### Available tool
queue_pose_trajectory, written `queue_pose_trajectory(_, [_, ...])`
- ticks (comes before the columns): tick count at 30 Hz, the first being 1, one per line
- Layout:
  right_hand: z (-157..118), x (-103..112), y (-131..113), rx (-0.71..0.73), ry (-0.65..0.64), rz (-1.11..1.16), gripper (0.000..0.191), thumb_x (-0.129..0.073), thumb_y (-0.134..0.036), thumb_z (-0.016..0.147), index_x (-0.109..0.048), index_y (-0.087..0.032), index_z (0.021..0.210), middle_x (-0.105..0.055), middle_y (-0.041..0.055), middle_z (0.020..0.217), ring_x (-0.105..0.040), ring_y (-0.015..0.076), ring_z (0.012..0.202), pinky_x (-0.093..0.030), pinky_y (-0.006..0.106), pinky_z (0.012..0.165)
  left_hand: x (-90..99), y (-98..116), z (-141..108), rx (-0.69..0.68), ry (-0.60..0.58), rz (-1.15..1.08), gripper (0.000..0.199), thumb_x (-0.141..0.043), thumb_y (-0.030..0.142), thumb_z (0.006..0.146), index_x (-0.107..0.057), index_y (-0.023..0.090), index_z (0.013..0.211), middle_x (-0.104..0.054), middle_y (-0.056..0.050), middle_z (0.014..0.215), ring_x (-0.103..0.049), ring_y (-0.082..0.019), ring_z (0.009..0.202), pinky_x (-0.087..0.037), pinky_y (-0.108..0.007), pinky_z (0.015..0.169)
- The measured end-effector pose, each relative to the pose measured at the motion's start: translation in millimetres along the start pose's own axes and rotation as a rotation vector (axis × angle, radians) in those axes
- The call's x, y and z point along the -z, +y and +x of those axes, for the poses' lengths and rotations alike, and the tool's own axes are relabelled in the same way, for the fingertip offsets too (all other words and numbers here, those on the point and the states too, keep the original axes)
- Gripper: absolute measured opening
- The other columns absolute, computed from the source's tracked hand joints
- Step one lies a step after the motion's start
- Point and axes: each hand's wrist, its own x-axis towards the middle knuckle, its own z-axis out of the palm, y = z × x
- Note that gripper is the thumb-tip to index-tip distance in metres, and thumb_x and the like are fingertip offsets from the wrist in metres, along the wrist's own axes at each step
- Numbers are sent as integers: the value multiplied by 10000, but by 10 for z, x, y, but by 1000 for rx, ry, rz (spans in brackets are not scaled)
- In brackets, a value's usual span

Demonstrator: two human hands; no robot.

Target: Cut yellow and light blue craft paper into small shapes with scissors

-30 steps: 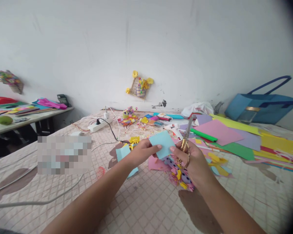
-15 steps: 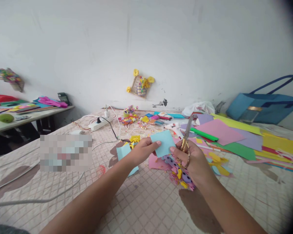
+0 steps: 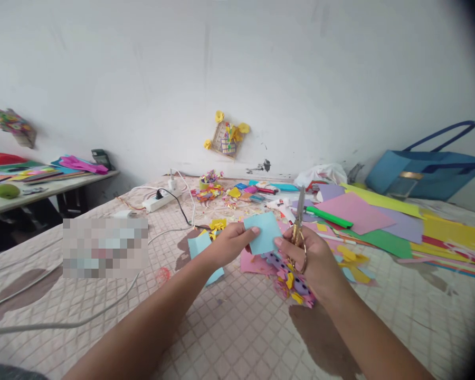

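Observation:
A small light-blue square of paper [image 3: 263, 232] is held up between both hands over the table. My left hand [image 3: 234, 243] pinches its left edge, thumb on top. My right hand [image 3: 311, 258] grips gold-handled scissors [image 3: 298, 221], blades pointing up and away, while its thumb and finger also pinch the paper's lower right edge. Below the hands lie a pink paper piece [image 3: 255, 264] and a cluster of purple, yellow and pink paper cutouts [image 3: 295, 285]. Another light-blue paper [image 3: 200, 244] rests on the table, partly behind my left wrist.
Stacked coloured sheets [image 3: 356, 211] and a green cutter-like tool [image 3: 328, 216] lie at right. A white power strip [image 3: 161, 200] with cables stands at back left. A blue bag [image 3: 431, 169] sits at far right. The patterned tablecloth [image 3: 229, 338] has worn patches.
The blue paper tilts slightly, and the scissors in my right hand have swung a little to the left. Both hands keep their holds. The view has shifted slightly.

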Motion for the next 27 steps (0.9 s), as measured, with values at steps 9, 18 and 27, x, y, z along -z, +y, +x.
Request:
queue_pose_trajectory(9, [13,2,18,4,-5,36,284,-723,-327,655,-484,-200,741,-424,-91,540,-306,35,403,-203,181,379,10,-10,4,-19,-72,-25,390,-500,473,772,-511,135,579,-499,0,570,-459,-96,542,-374,-231,567])
queue_pose_trajectory(18, [6,1,-8,-16,-25,46,300,-715,-371,663,-483,-194,734,-434,-78,521,-368,64,419,-270,200,408,22,48,-14,-50,-74,11,391,-481,440,791,-452,152,528,-425,28,520,-408,-80,508,-363,-218,536])
queue_pose_trajectory(27, [38,38,0,-87,-18,46,353,-732,-425,610,-602,-179,826,-510,-51,526,-474,93,433,-328,205,396,47,62,-34,-51,-143,17,377,-477,438,795,-511,140,567,-477,14,548,-428,-84,528,-370,-217,544])
